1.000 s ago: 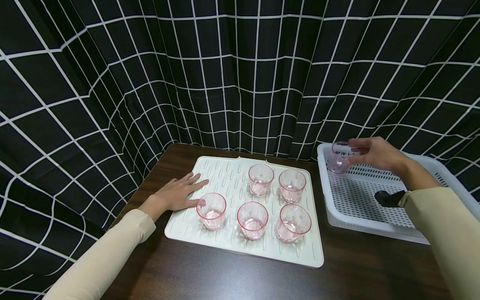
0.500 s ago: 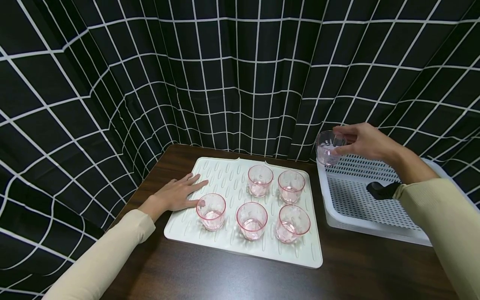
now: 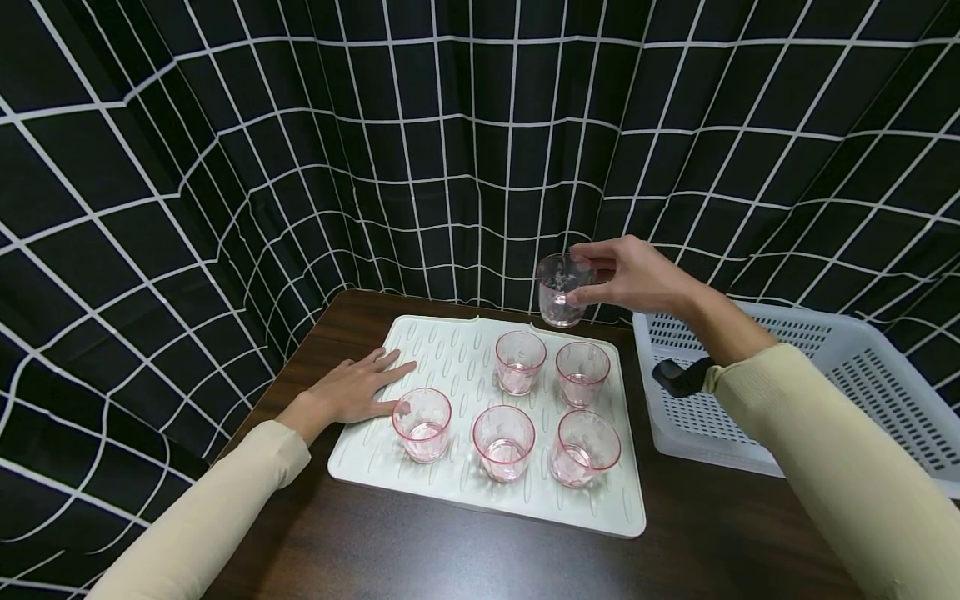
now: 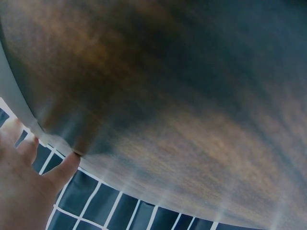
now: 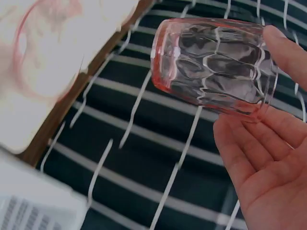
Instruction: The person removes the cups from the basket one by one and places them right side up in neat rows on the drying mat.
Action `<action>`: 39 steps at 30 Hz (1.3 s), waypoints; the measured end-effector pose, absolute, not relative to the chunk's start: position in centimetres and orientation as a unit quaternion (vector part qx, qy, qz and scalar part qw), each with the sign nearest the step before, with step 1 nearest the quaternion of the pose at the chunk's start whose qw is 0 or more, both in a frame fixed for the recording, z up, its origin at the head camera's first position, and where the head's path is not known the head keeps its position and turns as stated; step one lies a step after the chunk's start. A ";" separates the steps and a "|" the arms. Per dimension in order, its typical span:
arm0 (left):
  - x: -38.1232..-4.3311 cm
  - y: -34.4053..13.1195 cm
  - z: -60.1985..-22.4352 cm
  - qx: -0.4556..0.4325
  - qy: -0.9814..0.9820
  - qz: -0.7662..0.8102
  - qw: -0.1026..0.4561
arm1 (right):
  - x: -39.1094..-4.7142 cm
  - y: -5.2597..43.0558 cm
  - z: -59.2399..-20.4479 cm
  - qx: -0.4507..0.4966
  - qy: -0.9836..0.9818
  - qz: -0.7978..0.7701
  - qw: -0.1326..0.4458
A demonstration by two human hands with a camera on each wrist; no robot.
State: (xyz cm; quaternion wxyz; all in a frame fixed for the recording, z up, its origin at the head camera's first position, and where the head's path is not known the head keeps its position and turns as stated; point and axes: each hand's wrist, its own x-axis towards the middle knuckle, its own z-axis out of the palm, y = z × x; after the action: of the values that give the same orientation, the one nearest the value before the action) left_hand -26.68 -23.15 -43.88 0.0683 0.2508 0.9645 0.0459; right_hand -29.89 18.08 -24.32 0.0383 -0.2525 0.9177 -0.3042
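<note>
My right hand [image 3: 633,271] holds a clear pink-tinted glass tumbler [image 3: 558,292] in the air over the back edge of the white drying mat [image 3: 442,350]. In the right wrist view, thumb and fingers pinch the faceted tumbler [image 5: 216,67] near its rim end. Several matching tumblers stand upright on the mat: two in a back row and three in front, among them the front-left tumbler [image 3: 422,425]. My left hand [image 3: 352,387] lies flat with spread fingers on the mat's left side. Its thumb is beside that front-left tumbler; whether they touch, I cannot tell.
A white perforated plastic basket [image 3: 720,454] stands on the dark wooden table [image 3: 375,533], right of the mat. My right forearm passes over it, with a black wrist strap piece [image 3: 682,377]. A black grid-patterned curtain [image 3: 480,142] hangs behind and at the sides.
My right hand has lifted the tumbler out of the basket and carried it left, over the mat's back edge. The left hand and the standing tumblers have stayed put.
</note>
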 end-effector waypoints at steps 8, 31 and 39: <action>-26.8 -22.9 -43.9 0.250 0.965 0.039 0.072 | -29.9 12.4 -25.7 -0.296 0.907 -0.295 0.050; -27.2 -23.3 -44.1 0.248 0.965 0.037 0.078 | -30.3 3.9 -31.3 -0.346 0.902 -0.238 0.096; -27.1 -23.4 -44.1 0.247 0.965 0.041 0.076 | -30.0 2.8 -32.7 -0.333 0.910 -0.220 0.111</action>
State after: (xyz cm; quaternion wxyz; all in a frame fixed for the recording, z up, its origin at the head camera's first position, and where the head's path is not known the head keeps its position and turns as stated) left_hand -27.10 -23.45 -44.07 0.0759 0.2470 0.9651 0.0414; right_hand -30.04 2.78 -32.72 0.1111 -0.3335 0.9101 -0.2196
